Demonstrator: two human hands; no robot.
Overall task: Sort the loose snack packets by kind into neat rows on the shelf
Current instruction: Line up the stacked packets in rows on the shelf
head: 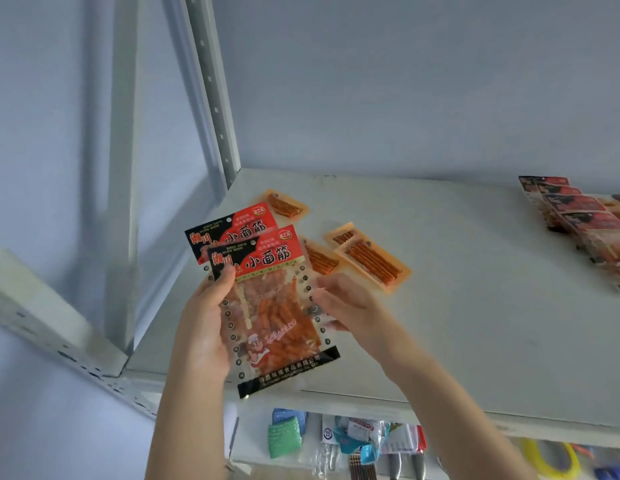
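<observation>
Your left hand (204,317) has its grip closed on two red packets (267,292), fanned one over the other, thumb across the front near the top left. Your right hand (343,303) pinches their right edge. You hold them above the shelf (457,306) front. Small orange packets (372,259) lie loose just behind, and a row of red packets (578,216) sits far right.

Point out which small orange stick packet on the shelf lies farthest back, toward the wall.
The small orange packet nearest the shelf's upright post, lying apart just beyond the top of the held red packets. The other small orange packets lie nearer the front.
</observation>
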